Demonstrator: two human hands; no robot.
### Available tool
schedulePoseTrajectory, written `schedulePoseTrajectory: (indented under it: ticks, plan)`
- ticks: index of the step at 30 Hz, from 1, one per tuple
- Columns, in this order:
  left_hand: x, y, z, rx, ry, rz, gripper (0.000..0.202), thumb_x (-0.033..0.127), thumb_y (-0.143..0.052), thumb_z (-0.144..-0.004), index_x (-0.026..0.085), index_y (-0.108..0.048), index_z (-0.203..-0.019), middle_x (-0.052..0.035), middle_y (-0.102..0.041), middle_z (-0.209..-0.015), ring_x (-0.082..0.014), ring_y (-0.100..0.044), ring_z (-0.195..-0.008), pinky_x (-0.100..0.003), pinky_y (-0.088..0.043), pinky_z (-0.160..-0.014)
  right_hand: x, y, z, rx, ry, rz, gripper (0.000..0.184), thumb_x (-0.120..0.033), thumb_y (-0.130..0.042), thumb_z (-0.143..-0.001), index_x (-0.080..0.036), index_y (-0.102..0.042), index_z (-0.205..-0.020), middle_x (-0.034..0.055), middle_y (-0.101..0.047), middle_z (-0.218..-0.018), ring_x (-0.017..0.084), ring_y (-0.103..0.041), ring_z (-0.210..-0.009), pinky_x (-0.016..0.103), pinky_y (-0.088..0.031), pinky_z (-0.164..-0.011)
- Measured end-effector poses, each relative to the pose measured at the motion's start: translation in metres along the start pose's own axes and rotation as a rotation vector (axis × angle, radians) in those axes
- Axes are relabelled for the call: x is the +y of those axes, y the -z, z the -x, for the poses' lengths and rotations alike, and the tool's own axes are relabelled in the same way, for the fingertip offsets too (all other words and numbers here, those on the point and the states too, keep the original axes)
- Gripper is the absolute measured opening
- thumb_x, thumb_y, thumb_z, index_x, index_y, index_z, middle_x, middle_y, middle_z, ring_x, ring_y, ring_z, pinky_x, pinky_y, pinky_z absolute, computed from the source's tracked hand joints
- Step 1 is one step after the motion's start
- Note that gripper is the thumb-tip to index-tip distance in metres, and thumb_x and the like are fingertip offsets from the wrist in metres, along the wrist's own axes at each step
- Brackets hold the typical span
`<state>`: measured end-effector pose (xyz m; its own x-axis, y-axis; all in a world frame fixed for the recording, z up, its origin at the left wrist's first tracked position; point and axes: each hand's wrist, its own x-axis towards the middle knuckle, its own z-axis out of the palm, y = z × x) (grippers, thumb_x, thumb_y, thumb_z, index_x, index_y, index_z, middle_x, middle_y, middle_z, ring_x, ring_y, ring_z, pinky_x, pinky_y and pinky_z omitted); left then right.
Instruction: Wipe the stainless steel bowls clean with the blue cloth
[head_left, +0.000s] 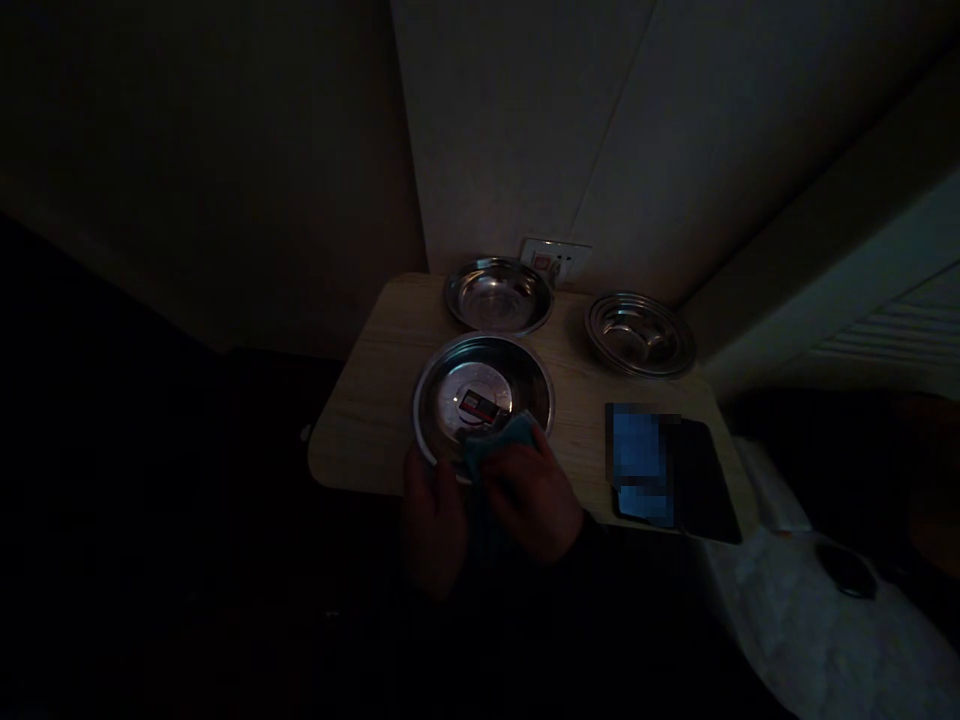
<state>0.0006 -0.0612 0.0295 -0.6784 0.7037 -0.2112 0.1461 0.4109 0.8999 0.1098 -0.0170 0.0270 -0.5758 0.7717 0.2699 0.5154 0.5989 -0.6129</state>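
Observation:
The scene is very dark. A steel plate (450,385) with a small red and black label at its centre sits near the front edge of a small wooden table (371,400). My left hand (431,525) grips the plate's near rim. My right hand (532,495) is closed on a blue cloth (499,440) and presses it against the plate's near inner side. Two more steel plates lie behind: one (498,295) at the back centre, the other (639,333) at the back right.
A dark tablet or phone (705,480) with a lit blue screen lies on the table's right front corner. A wall socket (555,260) sits behind the back plate. White bedding or a bag (817,620) lies at lower right. The left is in darkness.

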Motion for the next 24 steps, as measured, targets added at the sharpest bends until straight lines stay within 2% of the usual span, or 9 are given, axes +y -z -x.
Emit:
schedulePoseTrajectory:
  ticks: [6, 12, 19, 22, 24]
  plan:
    - [-0.0023, -0.0005, -0.0006, 0.013, -0.058, 0.016, 0.041, 0.035, -0.042, -0.084, 0.017, -0.048, -0.120, -0.0117, -0.059, -0.115, -0.0231, -0.056, -0.104, -0.034, -0.042, -0.088, -0.0007, -0.0009, -0.0013, -0.008, -0.024, 0.005, 0.009, -0.016, -0.053, -0.081, -0.023, -0.061, -0.081, 0.0000, -0.069, -0.086, 0.018, -0.061, -0.088, 0.049, -0.017, -0.108]
    - [-0.0016, -0.0007, -0.0026, -0.004, -0.007, 0.016, 0.044, 0.038, -0.042, -0.084, 0.017, -0.046, -0.123, -0.0128, -0.059, -0.116, -0.0247, -0.056, -0.103, -0.037, -0.042, -0.089, -0.0010, 0.0011, -0.0028, -0.001, -0.049, 0.036, 0.008, -0.015, -0.055, -0.078, -0.021, -0.060, -0.078, 0.0016, -0.068, -0.083, 0.019, -0.061, -0.087, 0.050, -0.019, -0.107]
    - [-0.0079, -0.0012, -0.0017, 0.002, -0.048, 0.028, 0.042, 0.037, -0.042, -0.084, 0.017, -0.047, -0.120, -0.0117, -0.061, -0.113, -0.0226, -0.058, -0.102, -0.034, -0.043, -0.087, -0.0039, 0.0009, -0.0088, -0.031, -0.050, 0.060, 0.008, -0.015, -0.056, -0.078, -0.020, -0.061, -0.077, 0.0016, -0.067, -0.077, 0.019, -0.061, -0.085, 0.049, -0.019, -0.107]
    - [-0.0061, -0.0012, -0.0012, 0.029, -0.019, 0.015, 0.041, 0.036, -0.043, -0.083, 0.015, -0.050, -0.118, -0.0119, -0.063, -0.107, -0.0228, -0.060, -0.095, -0.034, -0.045, -0.082, -0.0057, 0.0004, -0.0068, 0.007, -0.043, 0.026, 0.008, -0.016, -0.055, -0.079, -0.020, -0.062, -0.078, 0.0019, -0.068, -0.081, 0.019, -0.061, -0.086, 0.048, -0.020, -0.107]
    - [-0.0040, 0.0000, -0.0017, 0.046, -0.013, 0.025, 0.040, 0.034, -0.044, -0.083, 0.015, -0.050, -0.117, -0.0117, -0.063, -0.108, -0.0228, -0.059, -0.097, -0.033, -0.045, -0.084, -0.0066, -0.0014, -0.0047, 0.019, -0.026, 0.004, 0.009, -0.016, -0.054, -0.079, -0.021, -0.061, -0.080, 0.0014, -0.068, -0.084, 0.018, -0.060, -0.087, 0.048, -0.019, -0.107]
